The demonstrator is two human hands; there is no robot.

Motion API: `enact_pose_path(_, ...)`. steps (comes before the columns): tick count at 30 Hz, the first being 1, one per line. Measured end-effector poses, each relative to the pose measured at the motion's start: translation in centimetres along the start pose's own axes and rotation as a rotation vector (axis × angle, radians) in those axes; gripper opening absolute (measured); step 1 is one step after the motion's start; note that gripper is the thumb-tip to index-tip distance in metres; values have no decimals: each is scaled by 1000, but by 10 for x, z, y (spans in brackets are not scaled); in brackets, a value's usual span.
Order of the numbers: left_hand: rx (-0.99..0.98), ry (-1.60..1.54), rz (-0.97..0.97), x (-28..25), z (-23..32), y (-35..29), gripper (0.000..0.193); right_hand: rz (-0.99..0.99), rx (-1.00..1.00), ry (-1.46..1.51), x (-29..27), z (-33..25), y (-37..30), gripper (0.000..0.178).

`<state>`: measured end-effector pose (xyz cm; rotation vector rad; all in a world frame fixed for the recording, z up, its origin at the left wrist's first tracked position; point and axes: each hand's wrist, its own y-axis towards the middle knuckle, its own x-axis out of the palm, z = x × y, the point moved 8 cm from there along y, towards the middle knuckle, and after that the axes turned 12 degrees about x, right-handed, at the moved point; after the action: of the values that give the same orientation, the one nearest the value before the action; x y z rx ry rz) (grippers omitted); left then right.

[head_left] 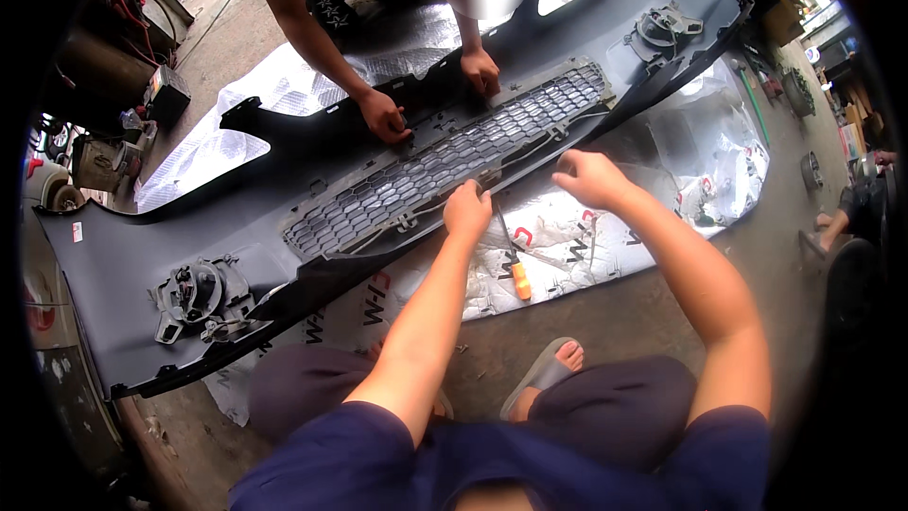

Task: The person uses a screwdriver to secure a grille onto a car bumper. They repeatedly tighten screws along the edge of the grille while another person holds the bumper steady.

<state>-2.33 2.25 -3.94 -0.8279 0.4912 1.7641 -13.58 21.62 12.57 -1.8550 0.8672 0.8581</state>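
Note:
A dark grey car bumper (426,99) lies inner side up across the view, with a honeycomb grille (407,170) along its middle. At the grille's near edge, my left hand (468,209) is closed with its fingertips pressed on the rim; what lies under them is partly hidden. Over the bumper's near edge, further right, my right hand (591,180) is raised with curled fingers. Whether it holds something small I cannot make out. Between my arms rests a screwdriver (521,280) with an orange handle, its shaft pointing toward the bumper.
Across the bumper, another person's hands (383,118) touch the grille's far side. Fog lamps (199,291) are fitted at both bumper ends. Silvery padded sheeting (558,274) lies beneath. Right of it is a round dark part (811,170); a parked car (47,185) stands at left.

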Motion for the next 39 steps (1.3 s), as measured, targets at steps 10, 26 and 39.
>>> enact_pose_path(10,211,483,-145,-3,16,-29,47,53,-47,293,118,68,-48,29)
enact_pose_path(26,228,656,140,6,30,-37,41,-359,-188,170,214,48,-94,37)
enact_pose_path(39,-3,125,259,-102,98,94,80,-222,-230,226,228,56,-57,20)
